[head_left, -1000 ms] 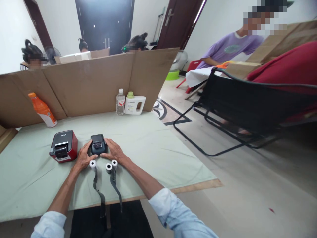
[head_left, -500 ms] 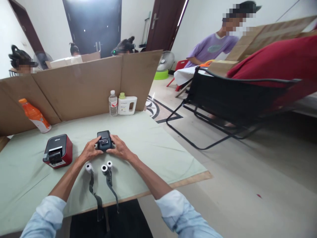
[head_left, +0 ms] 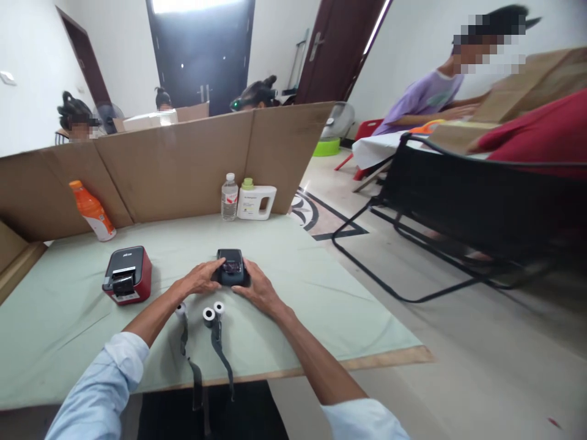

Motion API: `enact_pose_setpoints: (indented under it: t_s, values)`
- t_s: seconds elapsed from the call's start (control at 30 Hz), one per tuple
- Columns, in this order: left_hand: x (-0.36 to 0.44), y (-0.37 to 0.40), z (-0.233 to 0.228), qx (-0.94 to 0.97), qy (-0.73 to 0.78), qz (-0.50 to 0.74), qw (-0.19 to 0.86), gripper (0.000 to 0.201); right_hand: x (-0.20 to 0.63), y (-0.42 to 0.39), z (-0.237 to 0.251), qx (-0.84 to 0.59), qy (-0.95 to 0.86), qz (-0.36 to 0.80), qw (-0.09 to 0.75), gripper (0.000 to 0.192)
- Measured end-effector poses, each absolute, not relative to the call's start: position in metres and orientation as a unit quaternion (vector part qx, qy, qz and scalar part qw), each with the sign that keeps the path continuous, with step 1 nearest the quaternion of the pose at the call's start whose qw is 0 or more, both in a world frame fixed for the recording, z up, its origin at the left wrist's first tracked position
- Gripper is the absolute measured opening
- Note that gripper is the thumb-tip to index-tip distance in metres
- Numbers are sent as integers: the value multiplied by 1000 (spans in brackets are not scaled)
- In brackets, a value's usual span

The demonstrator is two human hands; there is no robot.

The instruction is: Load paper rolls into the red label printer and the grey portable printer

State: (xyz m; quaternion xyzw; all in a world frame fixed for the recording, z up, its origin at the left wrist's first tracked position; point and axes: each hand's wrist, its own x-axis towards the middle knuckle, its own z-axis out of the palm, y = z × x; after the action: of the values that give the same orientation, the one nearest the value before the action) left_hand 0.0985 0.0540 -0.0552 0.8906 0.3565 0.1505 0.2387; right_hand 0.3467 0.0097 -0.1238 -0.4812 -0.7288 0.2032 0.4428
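Hanging past the near edge of the counter (head_left: 330,299), two dark strips (head_left: 224,362) trail from three small rolls (head_left: 209,316); which of the right-hand pair feeds the right strip I cannot tell. A tug from a knee or a sleeve (head_left: 120,365) on those loose ends could drag the rolls off. The left forearm (head_left: 158,311) passes so close to the leftmost roll, partly hiding it, that pulling the arm back may knock it over.

Farther in, the left hand (head_left: 202,279) and right hand (head_left: 260,288) cup a small dark box (head_left: 231,269) near the middle of the counter. The grip is part open, only about as wide as the box: left fingers reach onto its top, right fingers lie along its right side, both thumbs are near its front. Uneven pushing could make it skid or turn; whether its base is lifted at all, I cannot tell.

To the left stands a red and black printer (head_left: 128,275), well apart. Beyond, an orange bottle (head_left: 93,211), a water bottle (head_left: 230,198) and a white jug (head_left: 255,203) stand before the cardboard wall (head_left: 183,165); a hard shove far-ward could topple them.
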Motion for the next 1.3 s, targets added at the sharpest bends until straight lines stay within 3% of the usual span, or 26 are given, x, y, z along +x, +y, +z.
enact_pose_setpoints:
  t_s: [0.43,0.57,0.67,0.8,0.9,1.0,1.07,1.17,1.3]
  values:
    - [110,30,-26,868,446,48,212,82,346,14,-141,-484,-725,180,456,90]
    - [65,9,9,857,458,192,140,65,351,9,-137,-491,-732,148,449,91]
    - [-2,-12,43,796,512,320,44,54,351,7,-117,-479,-734,86,474,81]
    - [-103,-44,60,640,645,417,-20,55,322,13,-71,-444,-719,65,531,69]
    - [-146,-61,39,503,736,442,104,79,267,19,-37,-399,-731,174,525,72]
    - [-152,-67,12,429,736,457,256,97,196,20,-15,-350,-743,367,437,85]
    - [-146,-67,0,432,703,466,321,100,152,20,-8,-300,-746,472,361,98]
    - [-136,-69,-5,459,644,482,377,94,107,19,-7,-190,-740,572,300,100]
    - [-132,-71,-4,465,632,494,374,92,85,16,-11,-143,-703,631,295,100]
